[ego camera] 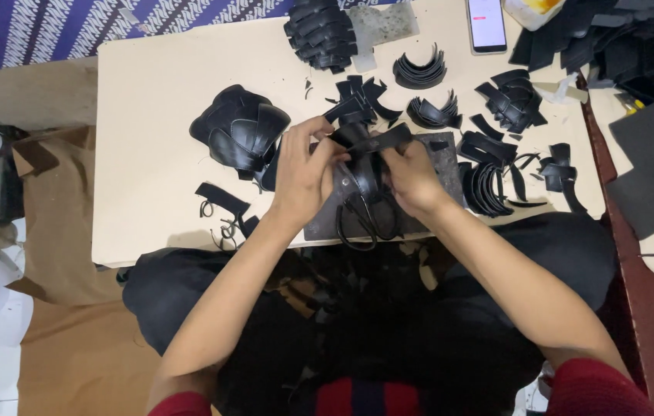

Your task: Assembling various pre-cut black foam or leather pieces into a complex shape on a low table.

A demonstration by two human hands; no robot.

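Left hand (301, 171) and right hand (412, 179) close together, fingers pinched, forearms converging

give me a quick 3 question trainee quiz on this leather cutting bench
1. True or false: both hands grip one black leather strip.
2. Which lies under the hands? A black-handled scissors, B hammer, C ruler.
3. On what does the phone lie?

Key
1. True: left hand and right hand hold the black leather strip.
2. A, black-handled scissors on the grey cutting mat.
3. The smartphone lies on the cream low table.

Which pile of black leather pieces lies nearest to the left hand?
The domed pile of broad black pieces, just beyond the left hand; other piles lie farther away.
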